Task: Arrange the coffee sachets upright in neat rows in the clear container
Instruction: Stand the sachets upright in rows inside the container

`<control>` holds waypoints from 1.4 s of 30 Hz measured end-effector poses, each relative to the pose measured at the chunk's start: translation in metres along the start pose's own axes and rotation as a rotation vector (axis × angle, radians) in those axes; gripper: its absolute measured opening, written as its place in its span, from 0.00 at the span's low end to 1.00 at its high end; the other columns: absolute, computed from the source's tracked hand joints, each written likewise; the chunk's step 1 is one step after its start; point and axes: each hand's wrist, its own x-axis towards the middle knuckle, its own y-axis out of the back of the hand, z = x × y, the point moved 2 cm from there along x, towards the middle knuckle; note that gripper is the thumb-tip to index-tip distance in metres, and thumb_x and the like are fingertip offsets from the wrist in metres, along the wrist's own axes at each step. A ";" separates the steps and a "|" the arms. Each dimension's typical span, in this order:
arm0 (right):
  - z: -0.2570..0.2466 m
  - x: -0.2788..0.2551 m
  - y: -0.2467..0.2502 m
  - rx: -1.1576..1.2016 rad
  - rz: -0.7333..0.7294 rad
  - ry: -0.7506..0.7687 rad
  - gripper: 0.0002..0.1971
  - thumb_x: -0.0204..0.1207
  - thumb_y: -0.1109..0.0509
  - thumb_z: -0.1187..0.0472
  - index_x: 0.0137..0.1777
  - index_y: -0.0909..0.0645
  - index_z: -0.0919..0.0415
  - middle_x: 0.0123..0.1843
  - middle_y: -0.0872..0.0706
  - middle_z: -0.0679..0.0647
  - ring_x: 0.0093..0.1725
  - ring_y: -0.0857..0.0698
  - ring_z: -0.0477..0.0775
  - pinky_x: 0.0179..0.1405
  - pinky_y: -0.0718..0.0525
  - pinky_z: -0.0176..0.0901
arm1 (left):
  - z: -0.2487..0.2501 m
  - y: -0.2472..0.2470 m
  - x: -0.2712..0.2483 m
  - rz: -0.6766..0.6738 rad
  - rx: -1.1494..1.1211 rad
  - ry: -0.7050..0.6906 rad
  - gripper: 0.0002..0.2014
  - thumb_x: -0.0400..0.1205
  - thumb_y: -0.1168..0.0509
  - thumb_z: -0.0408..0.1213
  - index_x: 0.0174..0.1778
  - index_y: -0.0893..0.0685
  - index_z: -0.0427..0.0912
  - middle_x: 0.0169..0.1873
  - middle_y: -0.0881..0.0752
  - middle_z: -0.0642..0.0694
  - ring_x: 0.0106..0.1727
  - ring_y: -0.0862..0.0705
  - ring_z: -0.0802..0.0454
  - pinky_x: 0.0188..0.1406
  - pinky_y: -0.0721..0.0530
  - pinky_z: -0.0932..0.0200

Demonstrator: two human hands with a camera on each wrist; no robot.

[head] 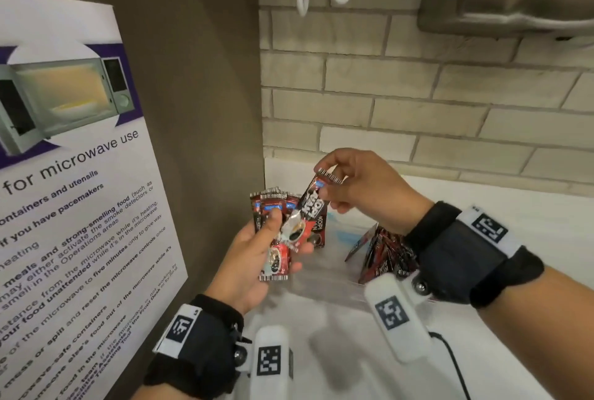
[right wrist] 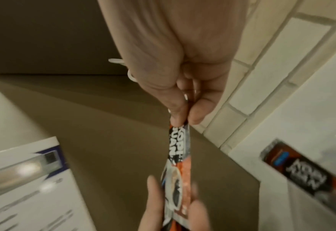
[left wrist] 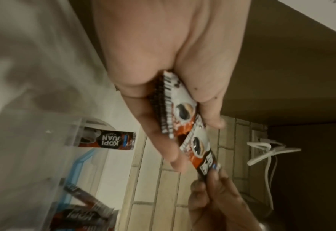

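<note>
left hand point(head: 257, 258) grips a stack of glossy foil sachets point(head: 273, 239); right hand point(head: 363, 187) pinches one flat "kopi juan" sachet point(head: 316, 195)

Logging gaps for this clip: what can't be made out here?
- Sachet count in the left hand: its thumb covers the stack, head view.
- Rows in the clear container: right hand and wristband block them, head view.
- Container sachets: blurred, cut off, left wrist view.

Red-black sachets point(head: 273, 232): fanned stack held up; others point(head: 382, 255) lean inside clear container point(head: 334, 290) on counter.
</note>
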 end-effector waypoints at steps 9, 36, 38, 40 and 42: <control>0.013 0.039 0.034 -0.200 -0.034 -0.065 0.05 0.73 0.28 0.74 0.48 0.17 0.69 0.34 0.15 0.57 0.29 0.17 0.50 0.31 0.13 0.35 | -0.008 0.021 0.019 0.211 -0.070 -0.033 0.10 0.82 0.38 0.43 0.53 0.19 0.41 0.29 0.12 0.45 0.26 0.14 0.52 0.20 0.18 0.62; 0.079 0.075 -0.030 -0.785 -0.218 -0.231 0.23 0.70 0.25 0.69 0.63 0.29 0.61 0.51 0.31 0.56 0.35 0.21 0.58 0.37 0.17 0.49 | -0.038 0.048 0.053 0.160 -0.097 -0.006 0.14 0.75 0.37 0.47 0.52 0.19 0.43 0.31 0.12 0.47 0.27 0.13 0.52 0.21 0.18 0.62; 0.078 0.074 -0.033 -0.797 -0.232 -0.233 0.24 0.70 0.26 0.68 0.65 0.27 0.59 0.53 0.31 0.56 0.41 0.22 0.58 0.34 0.19 0.44 | -0.041 0.048 0.053 0.166 -0.099 0.004 0.12 0.77 0.37 0.46 0.51 0.19 0.43 0.31 0.12 0.47 0.27 0.13 0.52 0.22 0.17 0.62; 0.077 0.074 -0.035 -0.788 -0.238 -0.225 0.20 0.72 0.27 0.67 0.64 0.25 0.62 0.53 0.24 0.58 0.41 0.23 0.55 0.31 0.23 0.39 | -0.042 0.048 0.052 0.173 -0.101 0.012 0.10 0.79 0.38 0.45 0.51 0.19 0.44 0.31 0.12 0.47 0.27 0.13 0.52 0.22 0.17 0.61; 0.076 0.074 -0.036 -0.759 -0.232 -0.246 0.17 0.74 0.29 0.67 0.62 0.24 0.65 0.54 0.17 0.60 0.40 0.21 0.55 0.37 0.18 0.43 | -0.044 0.049 0.052 0.174 -0.107 0.018 0.09 0.81 0.39 0.44 0.49 0.19 0.43 0.31 0.12 0.47 0.27 0.13 0.53 0.22 0.17 0.61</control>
